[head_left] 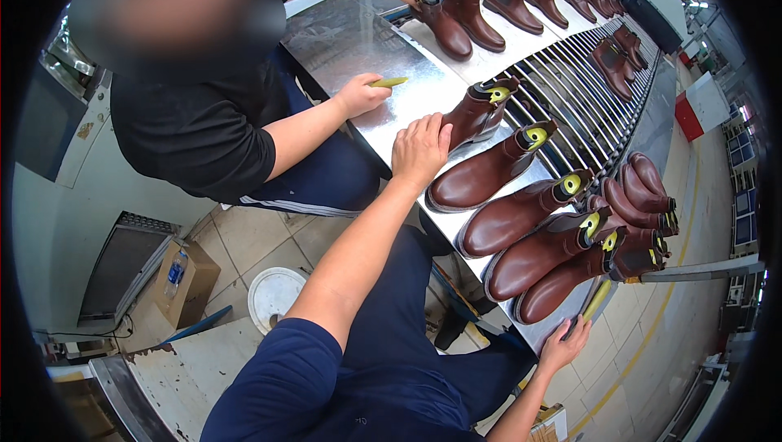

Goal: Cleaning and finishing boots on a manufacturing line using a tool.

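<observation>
My left hand (419,150) is laid over the toe of a brown ankle boot (472,116), its fingers curving round the leather and hiding the front. Beside it stand several more brown boots (481,171) in a slanted row, toes towards me, with yellow-green insoles or linings (536,138) showing at their openings. Low on the right, my right hand (564,346) grips a yellow-green insole with a dark side (598,300) by its near end, next to the closest boot (562,287). Its fingertips are partly hidden by the insole.
A co-worker in black (191,128) sits at the left, one hand holding a yellow-green insole (389,82), the other at a boot (445,28). Metal rollers (562,75) run behind my row. More boots (648,181) lie at the right. A white bucket (275,295) stands below.
</observation>
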`<action>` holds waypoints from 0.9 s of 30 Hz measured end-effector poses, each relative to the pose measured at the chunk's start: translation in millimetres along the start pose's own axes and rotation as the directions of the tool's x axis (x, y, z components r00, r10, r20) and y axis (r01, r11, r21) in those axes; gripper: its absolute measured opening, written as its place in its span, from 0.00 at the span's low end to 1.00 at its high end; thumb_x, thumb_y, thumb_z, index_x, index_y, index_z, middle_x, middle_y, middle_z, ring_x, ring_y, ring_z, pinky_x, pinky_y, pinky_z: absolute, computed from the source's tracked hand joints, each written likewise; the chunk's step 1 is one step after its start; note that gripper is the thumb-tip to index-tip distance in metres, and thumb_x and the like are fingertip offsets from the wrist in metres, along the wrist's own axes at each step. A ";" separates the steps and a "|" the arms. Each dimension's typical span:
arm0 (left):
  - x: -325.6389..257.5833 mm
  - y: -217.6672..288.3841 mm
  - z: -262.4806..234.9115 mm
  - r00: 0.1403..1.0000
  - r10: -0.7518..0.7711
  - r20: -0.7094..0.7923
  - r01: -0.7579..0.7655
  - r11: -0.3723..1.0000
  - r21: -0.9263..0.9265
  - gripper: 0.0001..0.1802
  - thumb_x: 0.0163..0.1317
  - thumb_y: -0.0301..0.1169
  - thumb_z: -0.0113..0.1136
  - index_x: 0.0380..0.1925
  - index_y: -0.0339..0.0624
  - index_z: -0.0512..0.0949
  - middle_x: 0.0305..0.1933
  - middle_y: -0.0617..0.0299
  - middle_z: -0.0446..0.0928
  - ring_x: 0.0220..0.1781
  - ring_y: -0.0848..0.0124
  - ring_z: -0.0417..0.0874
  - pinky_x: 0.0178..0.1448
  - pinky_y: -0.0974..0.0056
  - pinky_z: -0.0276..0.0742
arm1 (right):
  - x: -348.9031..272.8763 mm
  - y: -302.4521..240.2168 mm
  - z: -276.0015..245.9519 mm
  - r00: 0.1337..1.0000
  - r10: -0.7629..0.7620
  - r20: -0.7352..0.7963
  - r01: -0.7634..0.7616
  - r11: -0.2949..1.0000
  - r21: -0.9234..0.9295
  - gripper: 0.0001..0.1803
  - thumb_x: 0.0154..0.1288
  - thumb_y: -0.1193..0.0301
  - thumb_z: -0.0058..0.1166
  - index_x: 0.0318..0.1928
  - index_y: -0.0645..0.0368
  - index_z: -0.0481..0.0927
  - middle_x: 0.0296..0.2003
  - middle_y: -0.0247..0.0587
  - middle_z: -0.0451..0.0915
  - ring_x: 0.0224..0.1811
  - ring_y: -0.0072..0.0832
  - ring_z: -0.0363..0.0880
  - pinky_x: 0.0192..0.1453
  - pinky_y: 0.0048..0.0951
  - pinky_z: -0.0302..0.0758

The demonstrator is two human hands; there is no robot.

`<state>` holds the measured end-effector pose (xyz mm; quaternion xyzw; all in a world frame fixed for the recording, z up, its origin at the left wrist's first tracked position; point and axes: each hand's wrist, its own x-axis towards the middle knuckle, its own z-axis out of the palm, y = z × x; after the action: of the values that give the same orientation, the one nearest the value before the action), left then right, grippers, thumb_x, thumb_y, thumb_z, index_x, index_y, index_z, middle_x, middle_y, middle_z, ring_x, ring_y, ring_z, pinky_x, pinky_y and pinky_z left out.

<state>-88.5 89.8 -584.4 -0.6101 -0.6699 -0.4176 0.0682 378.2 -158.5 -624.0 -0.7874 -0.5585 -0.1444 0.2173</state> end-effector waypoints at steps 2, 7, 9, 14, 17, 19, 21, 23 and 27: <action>2.9 9.4 4.3 1.000 0.022 -0.016 -0.022 0.999 0.030 0.18 0.76 0.44 0.52 0.52 0.43 0.79 0.50 0.57 0.85 0.53 0.58 0.85 0.54 0.51 0.77 | -1.4 5.5 -1.9 1.000 0.001 -0.011 -0.001 1.000 -0.005 0.21 0.75 0.64 0.57 0.63 0.59 0.80 0.70 0.58 0.72 0.71 0.55 0.71 0.74 0.50 0.67; 0.8 -9.8 11.1 0.999 0.024 -0.049 -0.020 0.997 0.079 0.17 0.75 0.43 0.54 0.50 0.43 0.83 0.46 0.51 0.87 0.46 0.50 0.87 0.51 0.46 0.82 | 12.6 -0.4 2.2 1.000 -0.008 0.006 0.008 1.000 -0.004 0.21 0.74 0.65 0.57 0.63 0.58 0.80 0.70 0.58 0.72 0.71 0.56 0.70 0.73 0.53 0.67; 2.0 -9.2 17.7 0.999 0.040 -0.016 -0.036 0.978 0.203 0.17 0.76 0.43 0.54 0.50 0.45 0.83 0.43 0.51 0.87 0.43 0.50 0.87 0.46 0.46 0.82 | 24.9 -17.0 1.3 1.000 -0.016 0.000 0.016 1.000 -0.008 0.22 0.73 0.64 0.57 0.64 0.56 0.80 0.70 0.58 0.72 0.72 0.56 0.70 0.73 0.54 0.67; 12.8 1.0 4.4 0.999 0.051 0.015 -0.052 0.983 0.177 0.17 0.76 0.45 0.54 0.49 0.44 0.80 0.41 0.53 0.85 0.42 0.51 0.87 0.45 0.46 0.81 | 16.6 -10.5 1.6 0.998 -0.055 -0.021 0.056 0.996 0.062 0.24 0.73 0.63 0.57 0.66 0.55 0.78 0.71 0.57 0.71 0.72 0.58 0.68 0.73 0.55 0.67; 9.9 5.7 24.5 0.995 0.104 -0.011 -0.102 0.989 0.111 0.16 0.75 0.44 0.54 0.49 0.45 0.80 0.41 0.53 0.85 0.42 0.51 0.87 0.46 0.45 0.81 | 2.5 -3.5 2.3 0.999 0.025 0.021 -0.024 0.999 -0.038 0.24 0.75 0.61 0.56 0.67 0.53 0.77 0.72 0.54 0.70 0.74 0.55 0.67 0.72 0.57 0.66; 4.8 10.0 28.1 0.996 0.084 -0.011 -0.082 0.989 0.125 0.16 0.75 0.44 0.55 0.50 0.45 0.80 0.43 0.55 0.85 0.45 0.53 0.87 0.47 0.47 0.81 | -0.9 -2.8 -4.8 0.998 0.039 0.051 -0.036 0.998 -0.046 0.24 0.76 0.61 0.55 0.68 0.53 0.77 0.73 0.53 0.70 0.75 0.54 0.66 0.73 0.57 0.66; 1.0 3.8 19.7 0.996 0.077 -0.049 -0.068 0.983 0.173 0.16 0.75 0.43 0.55 0.51 0.46 0.80 0.45 0.57 0.86 0.47 0.56 0.87 0.47 0.49 0.81 | -1.3 -5.8 -9.1 0.996 0.050 0.071 -0.046 0.997 -0.056 0.23 0.76 0.60 0.54 0.68 0.50 0.78 0.75 0.44 0.70 0.76 0.53 0.64 0.73 0.58 0.64; -2.4 2.0 9.3 0.999 0.029 -0.042 -0.019 0.976 0.218 0.15 0.74 0.43 0.56 0.51 0.46 0.80 0.47 0.59 0.86 0.48 0.58 0.87 0.48 0.50 0.80 | 2.8 -7.1 -6.7 0.995 0.026 0.092 -0.021 0.998 -0.052 0.23 0.76 0.60 0.54 0.67 0.48 0.79 0.75 0.39 0.69 0.76 0.53 0.65 0.73 0.58 0.64; -2.7 8.9 3.3 0.999 0.026 -0.031 -0.020 0.985 0.174 0.16 0.74 0.41 0.55 0.53 0.45 0.80 0.50 0.56 0.86 0.50 0.56 0.87 0.53 0.50 0.81 | 0.6 -4.6 -5.3 0.995 0.006 0.098 0.001 0.997 -0.073 0.21 0.76 0.60 0.54 0.66 0.45 0.81 0.76 0.33 0.69 0.76 0.52 0.66 0.73 0.57 0.64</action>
<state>-78.8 89.0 -583.9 -0.6026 -0.6953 -0.3669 0.1372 374.1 -159.4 -618.4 -0.8017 -0.5619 -0.1253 0.1611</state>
